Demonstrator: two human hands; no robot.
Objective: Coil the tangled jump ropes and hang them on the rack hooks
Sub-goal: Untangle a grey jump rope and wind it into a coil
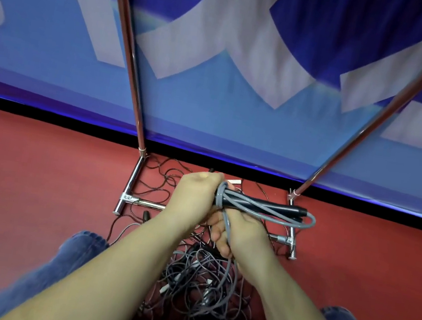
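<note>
- Left hand is balled into a fist around one end of a gray jump rope, pinning the black handles and a few loops of cord into one bundle that sticks out to the right.
- Right hand sits just under it, touching it, fingers curled shut on a strand of the same gray cord that runs down from the bundle. Looks like a wrap going around the coil, but that's my guess.
- The trailing strand drops straight into the tangled pile on the floor between the person's knees, so the rope may not be fully free of the mess yet; can't tell for sure.
- The pile has a lot of gray and dark cords plus a few pale handle ends poking out. Thinner dark cords spread further back too, around the base of the rack.
- The rack is just two chrome poles going up out of frame in front of a blue banner. The hooks aren't in view, so no idea whether anything hangs there already.
- Progress-wise: early, I'd say. One rope is nearly coiled and nothing is visibly hung. Left to do: finish this wrap, hang it, then work through the rest of the heap.
</note>
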